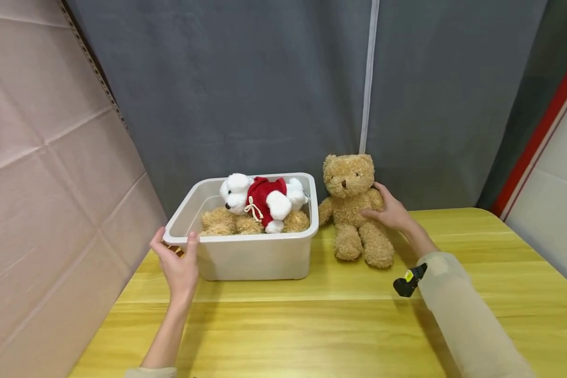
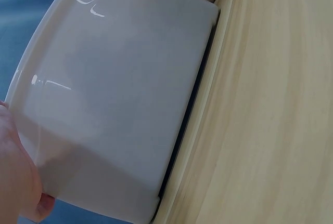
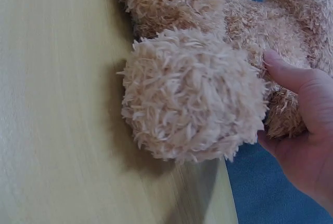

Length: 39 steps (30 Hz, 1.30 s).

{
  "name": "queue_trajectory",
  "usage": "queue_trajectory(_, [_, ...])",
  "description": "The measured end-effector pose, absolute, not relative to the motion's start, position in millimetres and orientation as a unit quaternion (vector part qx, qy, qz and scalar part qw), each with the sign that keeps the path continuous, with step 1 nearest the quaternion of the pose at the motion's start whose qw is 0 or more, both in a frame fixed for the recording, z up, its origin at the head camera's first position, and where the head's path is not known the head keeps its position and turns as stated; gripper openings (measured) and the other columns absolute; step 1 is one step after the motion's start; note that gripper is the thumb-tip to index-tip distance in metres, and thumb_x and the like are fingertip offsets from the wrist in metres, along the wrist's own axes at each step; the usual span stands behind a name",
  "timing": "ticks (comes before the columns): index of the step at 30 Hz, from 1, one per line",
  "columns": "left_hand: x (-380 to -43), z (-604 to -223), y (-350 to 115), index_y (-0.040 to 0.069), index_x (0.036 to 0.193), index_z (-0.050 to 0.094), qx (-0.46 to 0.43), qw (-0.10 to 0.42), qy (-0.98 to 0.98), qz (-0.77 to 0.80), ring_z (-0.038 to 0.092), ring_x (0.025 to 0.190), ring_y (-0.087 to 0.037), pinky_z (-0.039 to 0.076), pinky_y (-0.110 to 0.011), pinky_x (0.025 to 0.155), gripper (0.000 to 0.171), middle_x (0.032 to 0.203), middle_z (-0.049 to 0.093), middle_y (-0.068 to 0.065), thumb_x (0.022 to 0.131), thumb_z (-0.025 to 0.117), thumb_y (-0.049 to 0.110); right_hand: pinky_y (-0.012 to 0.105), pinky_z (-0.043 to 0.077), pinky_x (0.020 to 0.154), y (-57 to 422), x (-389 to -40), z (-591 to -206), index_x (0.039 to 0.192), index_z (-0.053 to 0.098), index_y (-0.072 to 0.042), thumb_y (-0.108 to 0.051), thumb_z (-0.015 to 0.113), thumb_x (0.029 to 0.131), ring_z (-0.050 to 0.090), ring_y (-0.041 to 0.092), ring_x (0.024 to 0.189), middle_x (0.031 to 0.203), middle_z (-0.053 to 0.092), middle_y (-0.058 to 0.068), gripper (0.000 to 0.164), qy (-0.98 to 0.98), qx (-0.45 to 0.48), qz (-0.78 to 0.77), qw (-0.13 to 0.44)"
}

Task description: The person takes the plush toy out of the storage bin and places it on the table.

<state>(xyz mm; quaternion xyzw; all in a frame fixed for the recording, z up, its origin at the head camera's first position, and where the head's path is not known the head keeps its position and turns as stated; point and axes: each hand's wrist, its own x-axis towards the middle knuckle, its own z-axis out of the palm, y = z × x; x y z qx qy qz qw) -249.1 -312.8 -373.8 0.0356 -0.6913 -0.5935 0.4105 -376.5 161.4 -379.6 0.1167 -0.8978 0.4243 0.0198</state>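
Observation:
A tan teddy bear [image 1: 352,210] sits upright on the table, right of a white plastic bin [image 1: 255,257]. My right hand [image 1: 391,211] grips the bear's side, thumb on its belly and fingers behind; in the right wrist view its fluffy foot [image 3: 192,96] fills the middle. At the bin's near left corner, my left hand [image 1: 178,265] holds the rim, thumb at the front and fingers on the left side. Inside the bin, a white plush dog [image 1: 236,194] in a red hoodie [image 1: 263,195] lies across tan plush [image 1: 217,221], which it partly hides.
The wood-grain table [image 1: 293,331] carries everything, and its far edge meets a grey curtain [image 1: 245,94]. A pinkish fabric wall [image 1: 52,184] stands at the left. On the right is a white panel [image 1: 557,210] with a red border. A black device [image 1: 410,281] sits at my right cuff.

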Motion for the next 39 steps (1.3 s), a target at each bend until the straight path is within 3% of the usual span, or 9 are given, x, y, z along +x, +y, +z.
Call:
queue_trajectory(3, [-249, -374, -313, 0.003, 0.148, 0.029, 0.036, 0.409, -0.693, -0.593, 0.050, 0.104, -0.012, 0.043, -0.026, 0.086, 0.068, 0.131, 0.051, -0.018, 0.093, 0.066, 0.019, 0.068, 0.026, 0.110, 165, -374, -380, 0.162, 0.011, -0.011, -0.039, 0.069, 0.095, 0.024, 0.052, 0.143, 0.163, 0.017, 0.028, 0.093, -0.898, 0.109, 0.424, 0.033])
queue_trajectory(5, [-249, -375, -313, 0.003, 0.148, 0.030, 0.036, 0.410, -0.692, -0.593, 0.050, 0.104, -0.012, 0.043, -0.026, 0.086, 0.067, 0.131, 0.051, -0.018, 0.093, 0.066, 0.018, 0.064, 0.033, 0.107, 167, -373, -380, 0.160, 0.021, -0.008, -0.038, 0.066, 0.097, 0.038, 0.050, 0.136, 0.157, 0.031, 0.029, 0.084, -0.896, 0.103, 0.431, 0.043])
queue_trajectory(9, [-250, -374, -313, 0.003, 0.147, 0.030, 0.036, 0.414, -0.689, -0.593, 0.051, 0.103, -0.012, 0.044, -0.026, 0.085, 0.067, 0.130, 0.051, -0.018, 0.093, 0.066, 0.018, 0.056, 0.048, 0.095, 170, -371, -381, 0.156, 0.030, -0.001, -0.034, 0.061, 0.101, 0.063, 0.043, 0.109, 0.137, 0.053, 0.031, 0.071, -0.888, 0.093, 0.448, 0.050])
queue_trajectory(11, [-250, -374, -313, 0.004, 0.148, 0.030, 0.036, 0.414, -0.689, -0.594, 0.051, 0.103, -0.012, 0.044, -0.026, 0.085, 0.067, 0.130, 0.051, -0.017, 0.093, 0.066, 0.018, 0.051, 0.052, 0.090, 170, -371, -384, 0.154, 0.032, 0.000, -0.032, 0.059, 0.102, 0.067, 0.040, 0.100, 0.127, 0.059, 0.030, 0.067, -0.887, 0.089, 0.451, 0.046])
queue_trajectory(16, [-250, -375, -313, 0.003, 0.148, 0.030, 0.037, 0.407, -0.693, -0.594, 0.051, 0.103, -0.012, 0.044, -0.026, 0.085, 0.067, 0.131, 0.051, -0.018, 0.094, 0.066, 0.018, 0.047, 0.053, 0.085, 171, -371, -393, 0.153, 0.033, 0.003, -0.030, 0.056, 0.104, 0.069, 0.036, 0.094, 0.113, 0.066, 0.027, 0.063, -0.891, 0.090, 0.443, 0.048])
queue_trajectory(21, [-250, -376, -313, 0.003, 0.148, 0.030, 0.038, 0.411, -0.688, -0.597, 0.051, 0.101, -0.012, 0.044, -0.025, 0.084, 0.067, 0.129, 0.051, -0.018, 0.093, 0.066, 0.016, 0.055, 0.049, 0.093, 169, -370, -388, 0.152, 0.035, 0.002, -0.033, 0.057, 0.103, 0.060, 0.044, 0.111, 0.126, 0.058, 0.032, 0.064, -0.881, 0.089, 0.459, 0.073])
queue_trajectory(25, [-249, -375, -313, 0.003, 0.148, 0.030, 0.037, 0.415, -0.689, -0.593, 0.051, 0.101, -0.011, 0.044, -0.025, 0.084, 0.067, 0.129, 0.052, -0.019, 0.093, 0.067, 0.017, 0.058, 0.042, 0.097, 167, -367, -375, 0.150, 0.039, 0.000, -0.039, 0.058, 0.101, 0.050, 0.046, 0.122, 0.135, 0.051, 0.031, 0.065, -0.876, 0.079, 0.459, 0.124])
queue_trajectory(34, [-252, -377, -314, 0.005, 0.148, 0.031, 0.042, 0.424, -0.686, -0.589, 0.051, 0.100, -0.011, 0.044, -0.023, 0.082, 0.067, 0.129, 0.053, -0.017, 0.092, 0.067, 0.017, 0.055, 0.039, 0.104, 153, -358, -338, 0.149, 0.041, -0.005, -0.035, 0.060, 0.101, 0.049, 0.040, 0.125, 0.137, 0.050, 0.026, 0.060, -0.829, 0.101, 0.503, 0.220])
queue_trajectory(39, [-256, -378, -314, 0.005, 0.147, 0.032, 0.041, 0.436, -0.685, -0.583, 0.050, 0.099, -0.010, 0.042, -0.024, 0.081, 0.068, 0.130, 0.053, -0.017, 0.091, 0.068, 0.017, 0.051, 0.040, 0.104, 134, -356, -315, 0.145, 0.044, -0.005, -0.031, 0.062, 0.100, 0.051, 0.034, 0.122, 0.135, 0.052, 0.023, 0.056, -0.808, 0.133, 0.518, 0.247])
